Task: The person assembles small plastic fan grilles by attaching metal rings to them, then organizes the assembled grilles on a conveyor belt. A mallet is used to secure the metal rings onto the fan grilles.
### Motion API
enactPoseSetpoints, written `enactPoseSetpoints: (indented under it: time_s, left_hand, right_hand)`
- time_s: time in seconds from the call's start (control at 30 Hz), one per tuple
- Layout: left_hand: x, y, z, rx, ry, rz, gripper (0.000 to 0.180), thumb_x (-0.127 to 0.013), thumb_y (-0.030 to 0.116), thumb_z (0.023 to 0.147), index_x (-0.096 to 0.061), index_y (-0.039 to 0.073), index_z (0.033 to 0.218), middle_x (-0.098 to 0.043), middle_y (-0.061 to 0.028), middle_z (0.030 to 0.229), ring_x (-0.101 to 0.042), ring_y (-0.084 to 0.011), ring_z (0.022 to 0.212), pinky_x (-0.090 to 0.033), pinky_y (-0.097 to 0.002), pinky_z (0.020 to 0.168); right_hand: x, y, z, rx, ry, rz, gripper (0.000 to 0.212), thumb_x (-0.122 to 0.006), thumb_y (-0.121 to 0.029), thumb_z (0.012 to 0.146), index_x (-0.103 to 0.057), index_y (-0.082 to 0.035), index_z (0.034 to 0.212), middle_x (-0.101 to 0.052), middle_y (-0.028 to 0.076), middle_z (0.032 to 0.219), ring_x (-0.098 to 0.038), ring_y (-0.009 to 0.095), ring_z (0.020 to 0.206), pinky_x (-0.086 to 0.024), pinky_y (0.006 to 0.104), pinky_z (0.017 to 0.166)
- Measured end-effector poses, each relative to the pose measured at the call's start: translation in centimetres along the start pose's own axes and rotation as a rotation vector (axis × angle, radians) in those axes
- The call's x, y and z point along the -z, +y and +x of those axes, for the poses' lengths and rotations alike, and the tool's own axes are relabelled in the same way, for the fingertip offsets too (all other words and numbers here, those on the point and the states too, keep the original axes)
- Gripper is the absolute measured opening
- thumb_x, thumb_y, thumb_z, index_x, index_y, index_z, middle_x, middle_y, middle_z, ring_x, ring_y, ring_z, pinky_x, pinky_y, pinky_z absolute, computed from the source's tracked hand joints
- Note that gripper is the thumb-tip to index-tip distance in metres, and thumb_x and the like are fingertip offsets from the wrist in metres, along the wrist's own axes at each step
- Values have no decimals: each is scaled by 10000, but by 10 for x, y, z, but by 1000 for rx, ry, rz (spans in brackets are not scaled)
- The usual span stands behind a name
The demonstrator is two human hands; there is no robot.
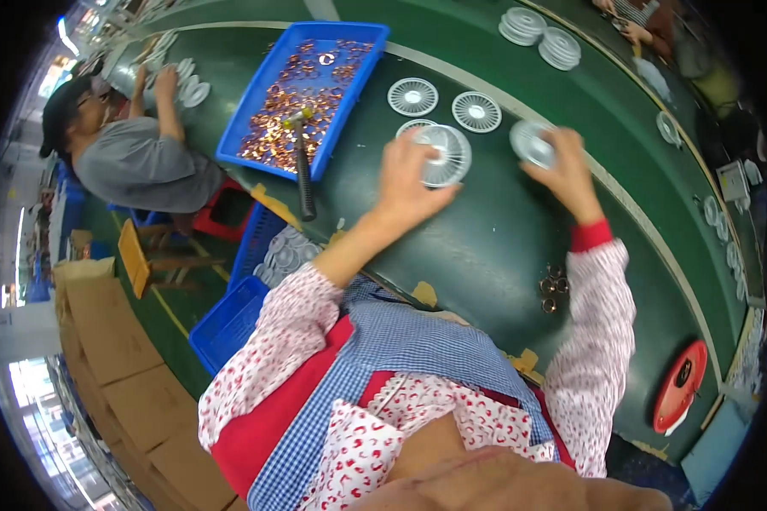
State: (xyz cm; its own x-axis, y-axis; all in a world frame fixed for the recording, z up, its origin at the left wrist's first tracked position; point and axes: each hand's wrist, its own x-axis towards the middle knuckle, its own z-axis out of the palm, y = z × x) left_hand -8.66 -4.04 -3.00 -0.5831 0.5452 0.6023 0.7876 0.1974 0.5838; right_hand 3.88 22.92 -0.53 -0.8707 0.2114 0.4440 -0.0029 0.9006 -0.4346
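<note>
My left hand (407, 180) grips a white slotted plastic disc (452, 153) by its left edge, tilted just above the green table (477, 230). Partly beneath that disc lies another white disc (413, 126), mostly hidden. Two more slotted discs, one on the left (413, 97) and one on the right (477, 111), rest flat just beyond. To the right, my right hand (568, 170) has thumb and fingers closed on a further white disc (530, 143), slightly blurred. Several small copper-coloured rings (550, 288) lie beside my right forearm.
A blue tray (230, 140) of loose copper-coloured rings stands at the left, with a black-handled hammer (304, 175) across its near corner. Blue baskets (230, 319) sit lower left. A co-worker (145, 157) handles white parts farther left. White disc stacks (560, 48) and a red dish (680, 387) are at the right.
</note>
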Motion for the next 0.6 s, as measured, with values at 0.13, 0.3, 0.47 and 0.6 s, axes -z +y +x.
enactPoseSetpoints:
  time_s: [0.13,0.3,0.47,0.6]
  left_hand:
    - [-1,-17,2,117,-35,81,523,-861,179,579,-564,89,1000,-451,-243,1306,-449,-421,1188,-411,-476,983]
    - [-21,-33,14,215,-87,145,517,-867,208,599,-591,98,1022,-450,-234,1310,-433,-411,1210,-399,-482,999]
    - [-34,-31,14,174,-135,181,553,-881,200,571,-575,110,1022,-433,-207,1320,-434,-396,1210,-382,-483,1003]
    - [-25,-29,28,161,43,120,553,-850,182,572,-556,94,1031,-441,-219,1305,-441,-412,1195,-403,-476,993]
  right_hand:
    - [-65,2,58,-9,47,64,561,-835,-243,602,-620,-27,1073,-534,203,1101,-512,367,1063,-454,409,927]
    - [-97,1,69,-45,-16,-13,607,-856,-254,579,-614,-46,1095,-536,210,1124,-504,367,1078,-439,419,953]
    - [-94,5,60,-49,-69,17,602,-861,-238,581,-610,-61,1099,-544,172,1150,-504,362,1090,-428,422,971]
    - [-92,5,70,-73,-54,0,601,-847,-217,601,-587,-56,1118,-557,174,1149,-504,350,1125,-415,420,978]
